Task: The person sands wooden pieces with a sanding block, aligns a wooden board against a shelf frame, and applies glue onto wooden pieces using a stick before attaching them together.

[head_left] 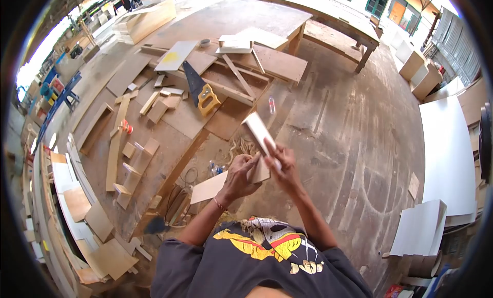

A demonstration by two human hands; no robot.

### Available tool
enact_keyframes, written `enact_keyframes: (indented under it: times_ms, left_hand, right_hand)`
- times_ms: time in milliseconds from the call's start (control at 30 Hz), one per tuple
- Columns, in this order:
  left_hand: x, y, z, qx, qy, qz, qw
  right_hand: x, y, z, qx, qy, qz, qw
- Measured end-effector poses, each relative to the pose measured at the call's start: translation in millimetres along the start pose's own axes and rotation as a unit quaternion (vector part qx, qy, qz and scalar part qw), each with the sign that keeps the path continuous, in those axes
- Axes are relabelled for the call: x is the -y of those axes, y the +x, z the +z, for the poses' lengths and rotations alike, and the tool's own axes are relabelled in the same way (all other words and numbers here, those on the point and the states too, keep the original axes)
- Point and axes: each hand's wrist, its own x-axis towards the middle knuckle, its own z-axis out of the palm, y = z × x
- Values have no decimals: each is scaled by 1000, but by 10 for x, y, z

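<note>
In front of my chest, my left hand [240, 176] is wrapped round a pale wooden board [209, 188], whose long end sticks out to the lower left. My right hand [283, 166] grips a narrow block [258, 128] with a white face and a darker side, tilted up to the left. The lower part of the block meets the end of the board between my hands. A handsaw [200, 91] with a yellow handle lies on the workbench [177, 121] beyond my left hand.
Wood offcuts [156, 110] and small blocks cover the bench at left. A plastic bottle [271, 105] is on the floor [339, 159]. Farther back is a long table [328, 15]. White panels [446, 154] lean at right, and stacked boards [97, 221] lie at lower left.
</note>
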Motion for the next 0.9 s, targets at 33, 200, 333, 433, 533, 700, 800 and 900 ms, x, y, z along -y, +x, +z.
enact_keyframes:
  times_ms: [33, 200, 333, 433, 533, 700, 800, 900]
  left_hand:
    - [-104, 8, -28, 34, -6, -24, 999]
    - [86, 20, 160, -5, -18, -60, 998]
    - [80, 24, 126, -23, 9, -50, 998]
    - [-140, 36, 91, -4, -57, -48, 997]
    - [-132, 80, 162, -21, -38, -80, 996]
    - [4, 158, 175, -51, -37, -61, 996]
    - [-109, 87, 222, -28, -32, -23, 999]
    - [-68, 90, 264, -15, 16, -27, 999]
  right_hand:
    - [-73, 89, -29, 3, 13, 20, 1000]
    - [-51, -51, 11, 14, 32, -8, 999]
    - [76, -139, 14, 5, 29, -25, 999]
    - [-230, 53, 56, -27, 91, 32, 995]
    - [-216, 45, 98, -47, 133, 83, 987]
    - [-77, -165, 217, -87, 239, 34, 967]
    - [-97, -33, 152, -118, 294, 103, 943]
    - [-280, 29, 91, -66, 337, 194, 919]
